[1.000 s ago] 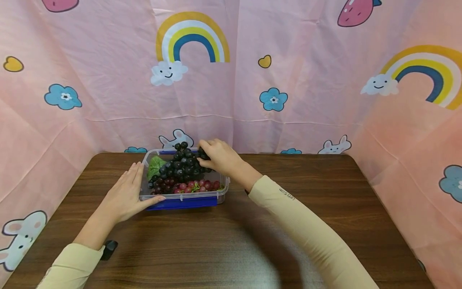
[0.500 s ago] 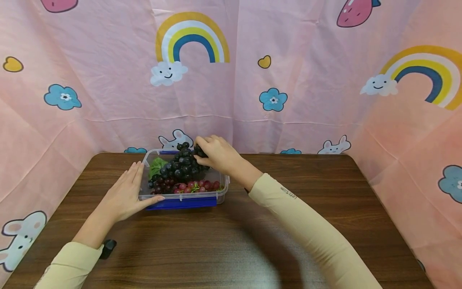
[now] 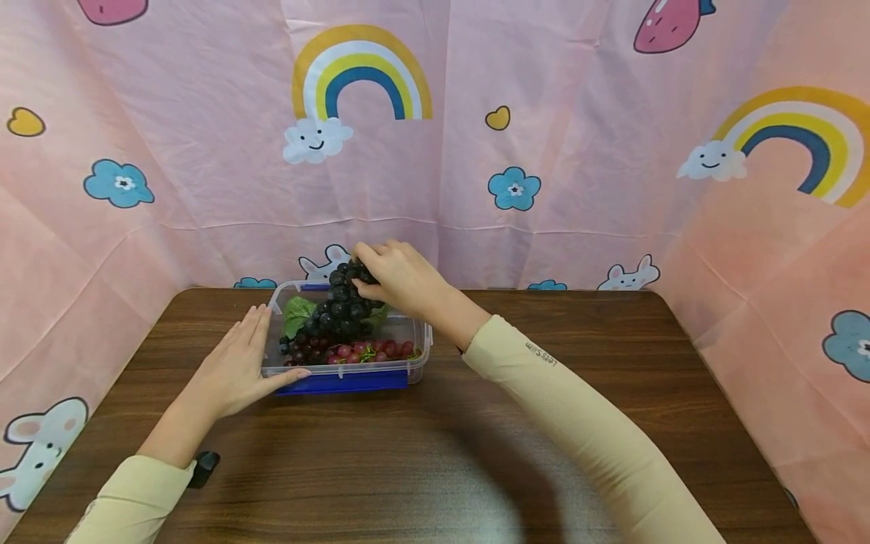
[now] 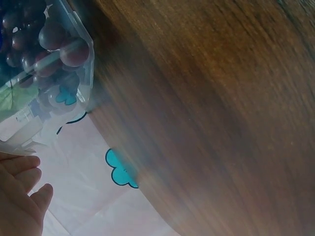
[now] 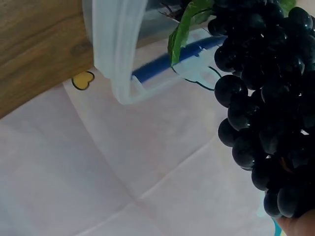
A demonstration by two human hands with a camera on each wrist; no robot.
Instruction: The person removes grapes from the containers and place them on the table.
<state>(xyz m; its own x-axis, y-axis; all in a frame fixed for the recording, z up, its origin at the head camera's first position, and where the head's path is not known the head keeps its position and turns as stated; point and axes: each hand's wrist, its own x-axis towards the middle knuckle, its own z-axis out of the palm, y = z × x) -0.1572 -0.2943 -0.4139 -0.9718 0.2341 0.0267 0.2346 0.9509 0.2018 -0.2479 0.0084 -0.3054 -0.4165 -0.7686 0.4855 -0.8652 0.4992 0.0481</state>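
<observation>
A clear plastic food container [image 3: 421,351] with blue latches sits at the back left of the table. My left hand [image 3: 232,372] rests along its left side, fingers straight, thumb laid on the front rim. In the left wrist view, the left fingertips [image 4: 27,172] meet the container's edge. My right hand [image 3: 402,281] grips the upper end of a bunch of black grapes [image 3: 343,306], partly raised over the back of the container. Bunches of red grapes [image 3: 387,349] and dark red grapes [image 3: 309,351] lie inside at the front. Green leaves [image 3: 297,316] show beside the black bunch.
The brown wooden table [image 3: 530,423] extends to the front and right of the container. A pink patterned cloth [image 3: 578,151] hangs close behind and at both sides. A black strap piece [image 3: 204,468] is at the left wrist.
My right hand has shifted left and upward, tilting the black grapes up with it and uncovering a leaf on their right side. The left hand and container stay put.
</observation>
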